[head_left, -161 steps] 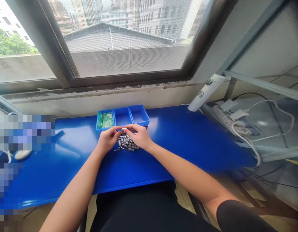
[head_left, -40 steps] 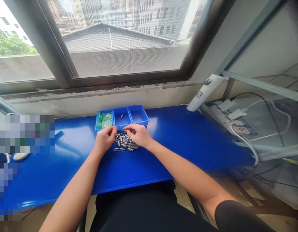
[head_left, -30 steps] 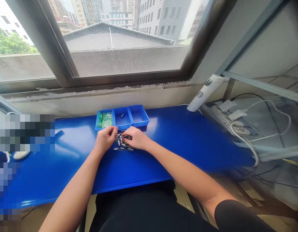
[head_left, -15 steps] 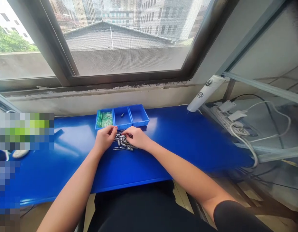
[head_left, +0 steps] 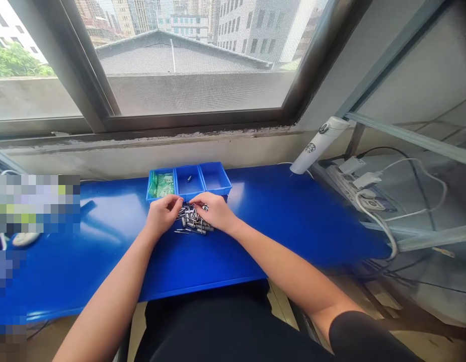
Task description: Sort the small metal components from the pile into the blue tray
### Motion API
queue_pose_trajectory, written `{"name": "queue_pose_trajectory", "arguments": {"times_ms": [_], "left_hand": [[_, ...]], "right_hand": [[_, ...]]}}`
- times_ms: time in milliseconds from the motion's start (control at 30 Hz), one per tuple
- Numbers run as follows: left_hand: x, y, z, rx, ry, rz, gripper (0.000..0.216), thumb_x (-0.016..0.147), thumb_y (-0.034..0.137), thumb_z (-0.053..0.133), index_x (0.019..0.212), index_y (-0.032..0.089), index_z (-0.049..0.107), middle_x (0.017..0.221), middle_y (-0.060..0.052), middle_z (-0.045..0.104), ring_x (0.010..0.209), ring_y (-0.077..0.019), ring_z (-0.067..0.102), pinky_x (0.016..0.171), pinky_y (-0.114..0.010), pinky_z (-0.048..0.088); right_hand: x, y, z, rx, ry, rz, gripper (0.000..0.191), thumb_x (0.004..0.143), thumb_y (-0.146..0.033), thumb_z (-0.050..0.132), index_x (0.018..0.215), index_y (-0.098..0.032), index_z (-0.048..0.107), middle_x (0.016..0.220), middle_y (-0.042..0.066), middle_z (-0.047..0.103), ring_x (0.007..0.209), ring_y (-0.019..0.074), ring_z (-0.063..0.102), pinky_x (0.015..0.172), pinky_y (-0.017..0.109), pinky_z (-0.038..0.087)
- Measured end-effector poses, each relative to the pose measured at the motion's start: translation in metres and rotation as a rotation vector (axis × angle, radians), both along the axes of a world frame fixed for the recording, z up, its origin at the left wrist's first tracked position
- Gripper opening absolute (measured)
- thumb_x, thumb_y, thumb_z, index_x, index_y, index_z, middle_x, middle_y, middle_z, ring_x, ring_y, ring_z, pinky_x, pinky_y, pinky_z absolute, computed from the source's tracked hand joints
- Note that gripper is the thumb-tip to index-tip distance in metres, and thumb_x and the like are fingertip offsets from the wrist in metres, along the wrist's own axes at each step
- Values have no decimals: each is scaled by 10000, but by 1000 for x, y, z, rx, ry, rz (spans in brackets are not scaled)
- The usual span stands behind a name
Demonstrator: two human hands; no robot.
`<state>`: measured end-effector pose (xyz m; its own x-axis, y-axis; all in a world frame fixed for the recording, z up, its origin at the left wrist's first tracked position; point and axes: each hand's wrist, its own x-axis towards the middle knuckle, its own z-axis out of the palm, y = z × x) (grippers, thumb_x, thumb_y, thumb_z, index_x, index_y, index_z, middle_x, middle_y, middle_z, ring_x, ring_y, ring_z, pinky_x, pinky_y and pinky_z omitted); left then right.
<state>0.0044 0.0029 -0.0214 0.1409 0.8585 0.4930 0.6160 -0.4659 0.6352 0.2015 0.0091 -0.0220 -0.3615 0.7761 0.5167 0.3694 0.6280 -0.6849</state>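
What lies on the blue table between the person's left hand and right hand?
A loose pile of small metal pins lies between the left hand and the right hand, right at their fingertips. The head view shows this.

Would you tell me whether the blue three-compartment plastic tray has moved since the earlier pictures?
No. The blue three-compartment plastic tray remains by the back edge of the blue table, as before.

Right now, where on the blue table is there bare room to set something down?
Widest patch: blue table between the right hand and the white tumbler. Another lies left of the left hand. A strip runs from the metal pin pile to the near edge. Crowded: three blue bins, that pile and both hands bunch at centre back.
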Motion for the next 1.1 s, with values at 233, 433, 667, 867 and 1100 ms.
{"name": "queue_pose_trajectory", "arguments": {"times_ms": [233, 433, 667, 867, 1100], "left_hand": [[3, -3, 0, -41, -1, -144, 173, 856, 285, 578, 919, 182, 702, 544, 50, 520, 485, -85, 452, 496, -201, 380], [2, -2, -2, -60, -12, -159, 180, 857, 299, 597, 947, 182, 700, 542, 50, 521, 473, -83, 444, 479, -200, 372], [2, -1, -3, -55, -28, -166, 182, 867, 331, 607, 930, 182, 693, 542, 48, 509, 468, -85, 429, 473, -206, 359], [2, -1, -2, -68, 8, -131, 197, 884, 348, 596, 899, 180, 698, 548, 43, 541, 481, -92, 452, 490, -215, 368], [0, 1, -3, -67, 47, -103, 241, 911, 376, 562, 893, 177, 698, 607, 23, 618, 517, -103, 506, 514, -216, 382]], "right_hand": [[-6, -4, 0, -145, 210, -68, 114, 817, -211, 635, 883, -201, 727, 890, 53, 730, 829, 182, 684, 788, 328, 573], [-8, 0, -7, -306, 411, -46, 156, 793, -316, 690, 876, -185, 712, 881, 58, 733, 823, 182, 703, 829, 348, 586], [-9, 1, -10, -340, 448, -48, 163, 785, -326, 700, 865, -183, 699, 866, 60, 728, 808, 184, 701, 815, 353, 586], [-9, 0, -8, -329, 407, -73, 150, 790, -313, 687, 863, -183, 704, 865, 58, 729, 807, 181, 699, 803, 341, 584], [-8, -2, -4, -219, 327, -88, 115, 800, -262, 658, 849, -175, 715, 859, 65, 730, 797, 184, 691, 777, 333, 582]]}}
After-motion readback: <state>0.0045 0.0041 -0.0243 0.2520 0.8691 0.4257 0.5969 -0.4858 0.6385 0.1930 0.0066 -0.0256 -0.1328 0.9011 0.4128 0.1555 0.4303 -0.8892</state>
